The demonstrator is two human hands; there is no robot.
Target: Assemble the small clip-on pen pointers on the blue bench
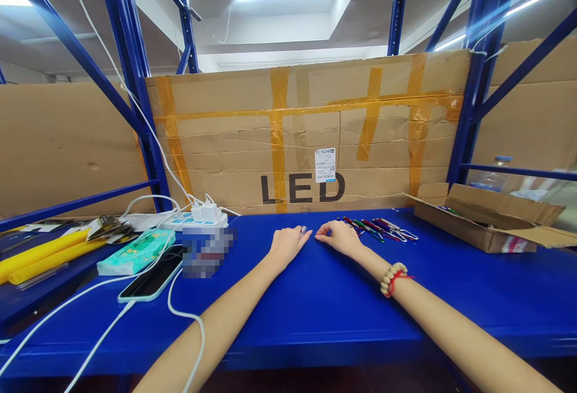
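Observation:
My left hand (287, 241) is closed just above the blue tabletop, and a small silvery end (303, 229) of something pokes out by its thumb. The rest of that thing is hidden in the fingers. Close by on the right, my right hand (341, 237) has its thumb and forefinger brought together in a pinch; whatever is between them is too small to make out. The two hands are a short gap apart. Beyond my right hand lies a loose group of slim, coloured, pen-like sticks (381, 229), red, green and purple, with pale metal loops at their right ends.
An open cardboard box (478, 225) stands at right. On the left are a phone (153, 276) with white cables, a green tissue pack (135, 253), a power strip (198, 219) and yellow rolls (49, 255). A large carton (225, 146) walls the back.

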